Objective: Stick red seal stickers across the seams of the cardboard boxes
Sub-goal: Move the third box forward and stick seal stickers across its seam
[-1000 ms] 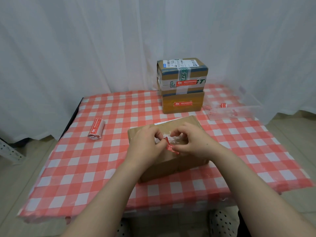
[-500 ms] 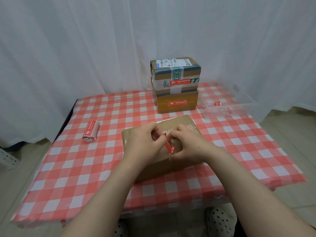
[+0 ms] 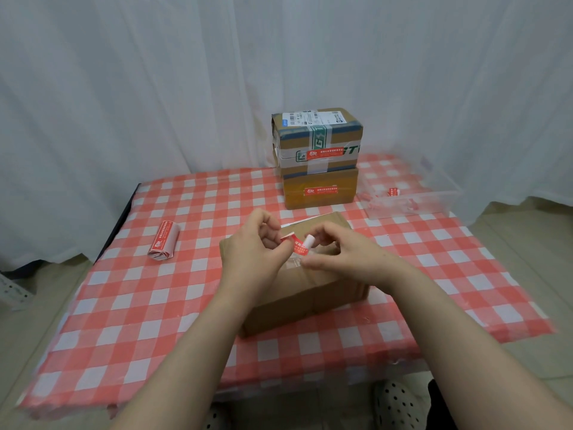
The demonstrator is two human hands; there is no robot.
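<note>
Roll of red stickers (image 3: 163, 241) lies at desk (image 3: 130, 308) left, left hand (image 3: 252, 254) and right hand (image 3: 338, 254) both pinch a red seal sticker (image 3: 297, 245) above the near cardboard box (image 3: 310, 293), stacked boxes (image 3: 317, 158) behind carry seals, clear tray (image 3: 409, 198) at right

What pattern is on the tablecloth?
Red and white checks on the tablecloth, seen in the head view.
</note>
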